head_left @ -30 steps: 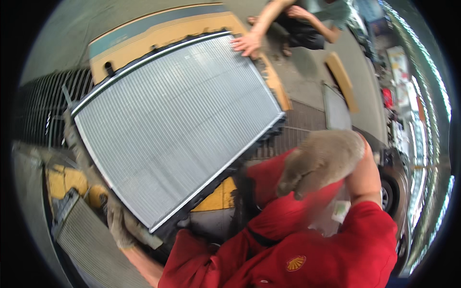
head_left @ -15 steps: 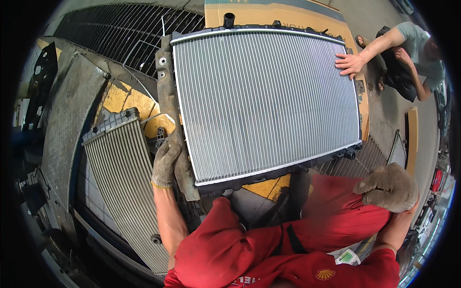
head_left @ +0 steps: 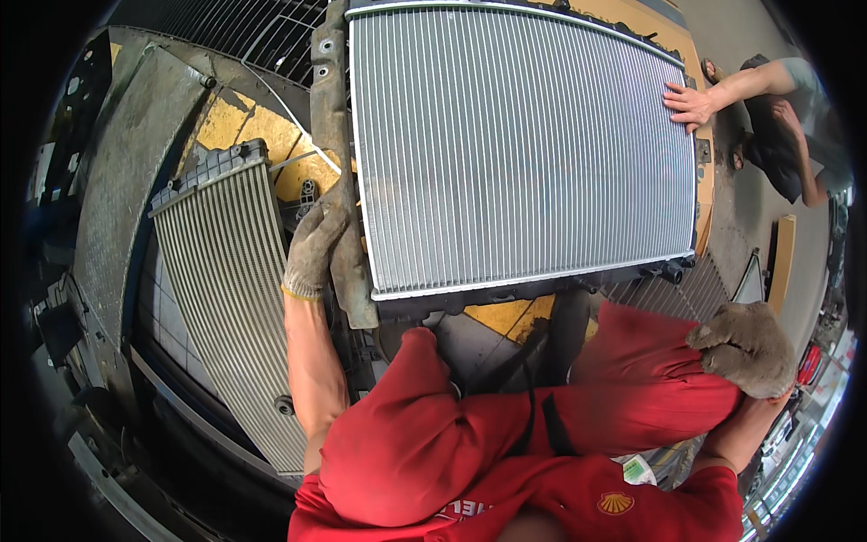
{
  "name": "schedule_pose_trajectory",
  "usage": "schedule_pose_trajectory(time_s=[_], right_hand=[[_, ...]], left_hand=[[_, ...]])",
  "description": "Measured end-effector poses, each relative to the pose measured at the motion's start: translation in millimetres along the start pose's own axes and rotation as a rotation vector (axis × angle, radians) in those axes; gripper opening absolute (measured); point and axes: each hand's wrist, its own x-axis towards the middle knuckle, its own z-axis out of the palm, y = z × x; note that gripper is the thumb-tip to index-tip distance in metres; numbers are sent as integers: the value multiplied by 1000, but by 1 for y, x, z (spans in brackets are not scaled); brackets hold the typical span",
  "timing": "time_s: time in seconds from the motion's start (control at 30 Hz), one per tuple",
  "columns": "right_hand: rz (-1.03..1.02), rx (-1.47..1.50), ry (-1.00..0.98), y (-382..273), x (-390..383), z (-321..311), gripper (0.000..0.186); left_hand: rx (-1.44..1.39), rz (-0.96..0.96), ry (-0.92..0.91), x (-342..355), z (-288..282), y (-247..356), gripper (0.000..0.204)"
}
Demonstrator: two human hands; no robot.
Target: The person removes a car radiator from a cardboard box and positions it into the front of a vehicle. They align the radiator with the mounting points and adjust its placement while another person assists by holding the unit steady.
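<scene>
A silver-finned radiator [head_left: 524, 154] with black tanks fills the upper middle. Along its left side runs a dirty metal bracket [head_left: 350, 287], which my left hand [head_left: 312, 248] in a soiled knit glove grips with wrapped fingers. My gloved right hand [head_left: 741, 348] is by my red-clad right knee, away from the radiator, its fingers curled and whatever is inside them hidden. Another person's bare hand [head_left: 688, 107] lies spread on the radiator's right part. An older, slimmer cooler [head_left: 226, 289] slants to the left of my forearm.
Cardboard [head_left: 694, 36] lies under the radiator's far side. A crouching person [head_left: 768, 126] is at upper right. A metal grate [head_left: 208, 41] is at upper left, a worn steel plate [head_left: 122, 181] at left, yellow flooring [head_left: 262, 131] between. A cardboard strip [head_left: 781, 266] is at right.
The view has swung round, straightening the radiator and shifting it upward in frame. My left hand stays on the bracket; the other person's hand stays on the radiator.
</scene>
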Motion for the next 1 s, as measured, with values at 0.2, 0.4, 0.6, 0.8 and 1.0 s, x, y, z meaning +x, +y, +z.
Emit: schedule_pose_trajectory(time_s=[0.2, 0.4, 0.6, 0.8, 1.0], right_hand=[[-23, -104, -28, -9, 5, -2, 17], [13, -78, -44, -11, 8, -3, 18], [-6, -121, -41, -11, 8, -2, 19], [82, -68, -18, -15, 8, -1, 19], [77, -93, -26, -17, 8, -1, 19]], left_hand=[[93, -7, 123, 3, -14, -13, 78], [93, -1, 186, 4, -5, -16, 103], [87, -15, 143, 19, -35, -35, 111], [630, 444, 214, 54, -109, -87, 76], [1037, 568, 465, 49, -93, -110, 68]])
